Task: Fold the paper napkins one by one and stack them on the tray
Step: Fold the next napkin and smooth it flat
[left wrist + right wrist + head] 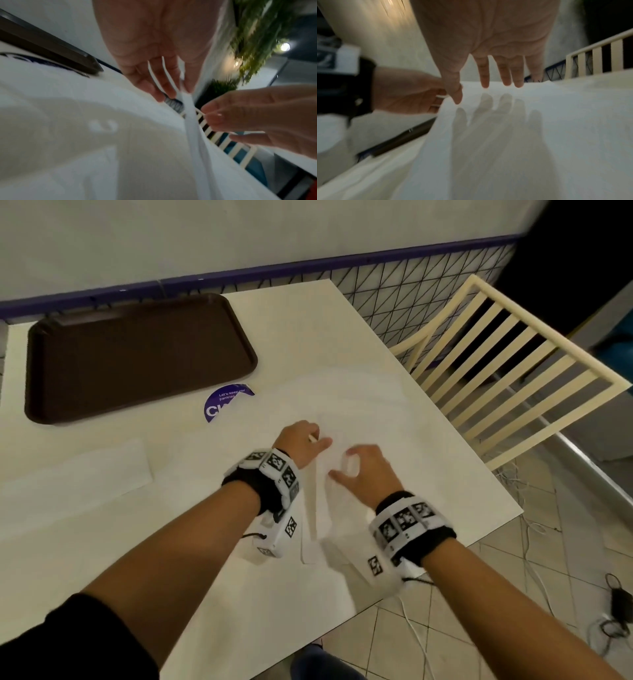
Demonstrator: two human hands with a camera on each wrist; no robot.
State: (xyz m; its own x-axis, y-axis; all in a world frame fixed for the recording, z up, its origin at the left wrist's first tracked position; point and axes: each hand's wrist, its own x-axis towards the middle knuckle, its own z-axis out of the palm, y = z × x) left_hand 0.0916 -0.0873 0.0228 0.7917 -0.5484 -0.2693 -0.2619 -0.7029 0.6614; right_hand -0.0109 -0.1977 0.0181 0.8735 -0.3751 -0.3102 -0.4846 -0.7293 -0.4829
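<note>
The left hand [303,441] is pinching the napkin's [356,405] raised edge at frame centre; the right hand [364,470] is hovering spread beside it, nearer the sheet. The tray [137,354] is lying upper left.

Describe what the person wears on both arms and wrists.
Each wrist carries a black band under a white block printed with black-and-white square markers: left band, right band. A thin black cord hangs from each. A black sleeve covers the left upper forearm; the right forearm is bare.

Round purple printed sticker [224,405] on white counter [301,337]; cream slatted wooden chair [507,371] alongside; black cables [616,604] on tiled floor [513,577].
</note>
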